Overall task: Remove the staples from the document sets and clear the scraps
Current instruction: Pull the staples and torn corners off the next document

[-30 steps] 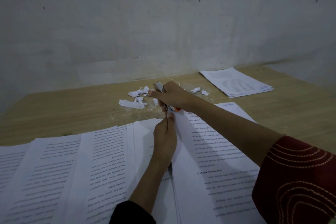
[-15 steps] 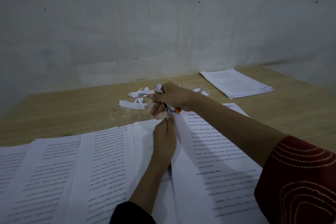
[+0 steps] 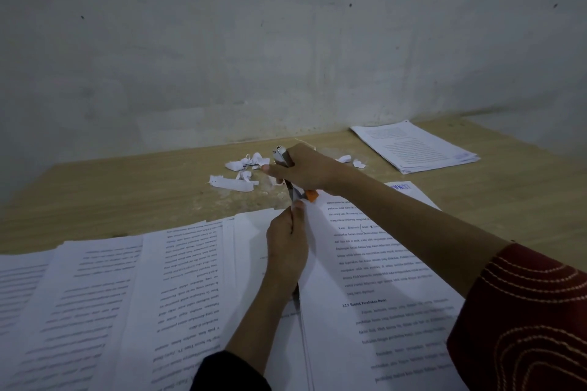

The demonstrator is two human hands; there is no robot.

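From the head view, the staple-pulling step looks to be in hand. The right hand (image 3: pixel 305 168) reaches forward, fingers wrapped round a metal staple tool (image 3: pixel 282 156) whose orange end points down at the top corner of the document set (image 3: pixel 365 279). The left hand (image 3: pixel 286 251) pinches that corner. Next, I'd judge, comes a firm pry with the paper held flat. Torn paper scraps (image 3: pixel 233 183) lie just beyond on the desk (image 3: pixel 127 187).

Left hand (image 3: pixel 287 251): extended forward, thumb and fingers pinching white printed document set (image 3: pixel 365 263).
Right hand (image 3: pixel 305 170): beyond it, fingers curled round silver orange-tipped staple remover (image 3: pixel 282 157).
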